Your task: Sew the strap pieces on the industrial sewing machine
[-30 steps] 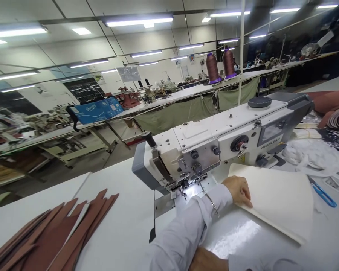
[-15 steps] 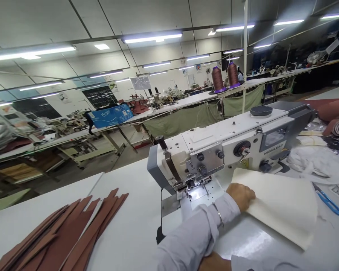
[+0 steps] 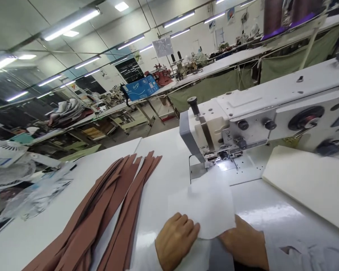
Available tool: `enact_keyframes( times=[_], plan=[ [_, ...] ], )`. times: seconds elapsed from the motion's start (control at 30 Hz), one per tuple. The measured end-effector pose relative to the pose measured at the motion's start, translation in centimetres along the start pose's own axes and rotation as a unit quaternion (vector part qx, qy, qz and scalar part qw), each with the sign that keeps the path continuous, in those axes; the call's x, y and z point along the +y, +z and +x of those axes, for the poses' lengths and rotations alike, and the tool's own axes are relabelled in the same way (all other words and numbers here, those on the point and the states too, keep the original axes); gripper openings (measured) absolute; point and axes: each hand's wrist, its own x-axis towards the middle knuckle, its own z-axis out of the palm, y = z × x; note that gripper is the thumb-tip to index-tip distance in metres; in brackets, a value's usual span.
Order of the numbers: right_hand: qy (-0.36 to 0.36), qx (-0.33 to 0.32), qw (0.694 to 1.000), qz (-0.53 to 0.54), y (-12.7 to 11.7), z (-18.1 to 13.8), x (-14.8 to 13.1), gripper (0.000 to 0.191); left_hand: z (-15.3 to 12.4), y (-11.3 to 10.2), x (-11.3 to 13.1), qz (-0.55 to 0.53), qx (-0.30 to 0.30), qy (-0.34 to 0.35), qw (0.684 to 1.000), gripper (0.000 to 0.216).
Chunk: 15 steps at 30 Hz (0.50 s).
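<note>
Head view, hands: left hand (image 3: 176,241) and right hand (image 3: 243,241) lie apart, flat at the near edge of the sheet, neither visibly gripping.
Sheet: white fabric sheet (image 3: 206,205) lies on the surface (image 3: 161,158) between the hands, its far end by the needle plate (image 3: 226,164).
Left: brown leather strips (image 3: 115,214) lie fanned.
Right: cream pad (image 3: 307,180).
Beyond: white sewing machine (image 3: 260,116), then long workbenches (image 3: 214,62).
</note>
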Motion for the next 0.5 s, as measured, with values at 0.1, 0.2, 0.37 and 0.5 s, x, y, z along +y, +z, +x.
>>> enact_keyframes(
  times=[0.1, 0.2, 0.37, 0.5],
  plan=[
    [-0.023, 0.018, 0.999, -0.035, -0.2, 0.3, 0.4, 0.019, -0.7, 2.6, -0.8, -0.087, -0.031, -0.078, 0.993, 0.020],
    [-0.034, 0.042, 0.995, -0.080, -0.2, 0.5, 0.5, 0.016, 2.0, 5.5, -1.0, -0.195, 0.041, -0.123, 0.972, 0.046],
    [-0.022, 0.052, 0.995, -0.084, -0.3, 0.4, -0.1, 0.017, 7.4, 9.9, -1.3, -0.219, 0.080, -0.112, 0.966, 0.044],
    [-0.025, 0.077, 0.995, -0.060, -0.1, -0.2, -1.4, 0.015, 7.1, 10.5, -1.1, -0.222, 0.070, -0.083, 0.969, 0.045]
  ],
)
